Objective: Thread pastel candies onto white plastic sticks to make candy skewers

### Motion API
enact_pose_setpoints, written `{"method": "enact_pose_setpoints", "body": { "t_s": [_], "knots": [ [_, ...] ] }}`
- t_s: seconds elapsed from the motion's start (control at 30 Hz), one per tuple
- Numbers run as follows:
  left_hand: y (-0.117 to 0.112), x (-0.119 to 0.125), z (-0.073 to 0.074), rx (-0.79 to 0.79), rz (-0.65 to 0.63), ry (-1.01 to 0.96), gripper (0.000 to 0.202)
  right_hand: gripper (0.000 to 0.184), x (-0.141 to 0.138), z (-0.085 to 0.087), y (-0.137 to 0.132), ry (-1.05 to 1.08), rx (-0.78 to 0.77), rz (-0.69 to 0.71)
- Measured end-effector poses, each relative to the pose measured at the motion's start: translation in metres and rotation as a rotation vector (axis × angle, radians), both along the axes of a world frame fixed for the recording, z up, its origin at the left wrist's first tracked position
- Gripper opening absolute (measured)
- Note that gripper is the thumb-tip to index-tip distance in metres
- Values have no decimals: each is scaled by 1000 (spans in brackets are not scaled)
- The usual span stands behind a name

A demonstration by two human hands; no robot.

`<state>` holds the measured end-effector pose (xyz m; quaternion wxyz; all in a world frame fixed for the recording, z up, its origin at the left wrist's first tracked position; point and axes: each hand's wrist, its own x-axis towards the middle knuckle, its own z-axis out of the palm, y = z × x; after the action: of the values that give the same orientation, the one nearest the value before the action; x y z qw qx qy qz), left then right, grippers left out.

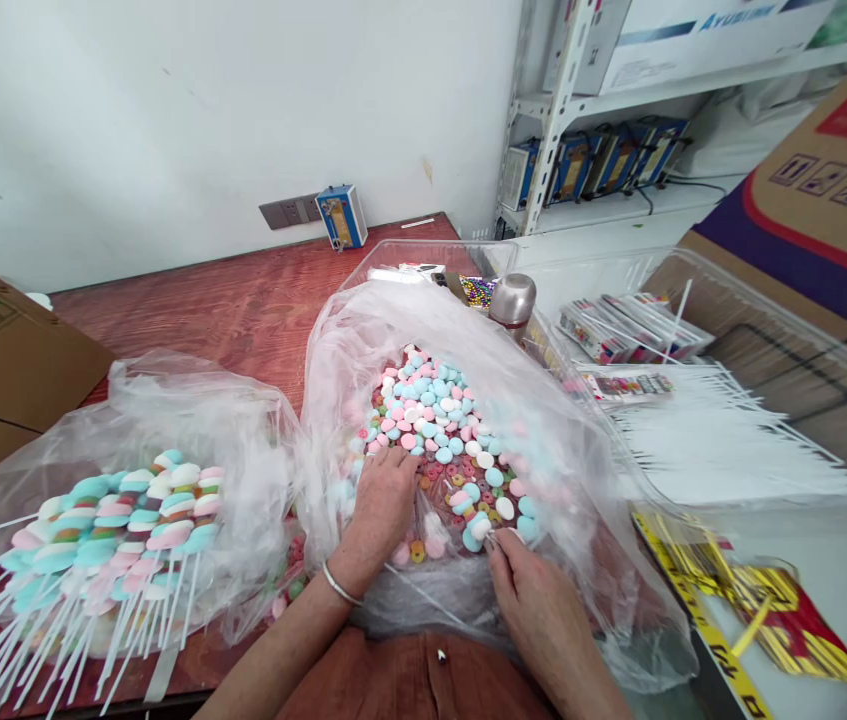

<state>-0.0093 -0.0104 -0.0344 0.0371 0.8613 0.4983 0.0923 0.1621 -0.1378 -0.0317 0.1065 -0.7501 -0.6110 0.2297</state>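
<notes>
In the head view an open clear plastic bag (363, 330) holds a heap of pink, blue and white marshmallows (423, 400). Gummy rings (460, 480) lie among them. My left hand (385, 500) reaches into the heap with fingers bent and close together; its fingertips are partly hidden. Lower right, my right hand (539, 590) pinches the end of a short stack of marshmallows (470, 508); any stick inside is covered by the fingers. A white stick (430, 598) lies by the bag's near edge, between my wrists.
On the left, another bag (145, 390) holds finished-looking marshmallow skewers (115, 520), sticks outward. A clear bin on the right contains white sticks (723, 440) and small packets (629, 325). Cardboard boxes (10, 370) flank both sides. A metal flask (511, 300) stands behind the bag.
</notes>
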Motion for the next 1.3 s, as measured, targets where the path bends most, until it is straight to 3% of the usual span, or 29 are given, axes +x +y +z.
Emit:
{"method": "enact_pose_setpoints", "body": {
  "t_s": [0.13,0.23,0.37,0.43,0.5,0.73,0.83,1.07,1.2,1.3],
  "knots": [
    [-1,2,-2,-1,25,-39,17,27,0,0,0,2,-37,4],
    [-2,4,1,-98,77,-338,17,27,0,2,-1,18,-35,6],
    [-5,9,14,-580,234,-848,11,30,0,4,-1,52,0,2],
    [-5,11,19,-835,279,-995,16,31,0,4,0,68,11,-2],
    [-6,13,20,-972,297,-1081,20,31,0,4,0,77,17,-2],
    [-4,12,6,-1151,411,-1381,41,31,1,2,-3,89,63,1],
    [-4,11,3,-1137,447,-1378,42,31,1,1,-4,92,75,-1],
    [-6,12,7,-1204,318,-1403,34,31,1,0,-3,130,123,0],
    [-6,12,11,-1348,329,-1476,40,34,0,5,-2,244,241,-26],
    [-10,15,14,-1435,301,-1534,32,32,-1,5,-2,313,304,-36]
  ]
}}
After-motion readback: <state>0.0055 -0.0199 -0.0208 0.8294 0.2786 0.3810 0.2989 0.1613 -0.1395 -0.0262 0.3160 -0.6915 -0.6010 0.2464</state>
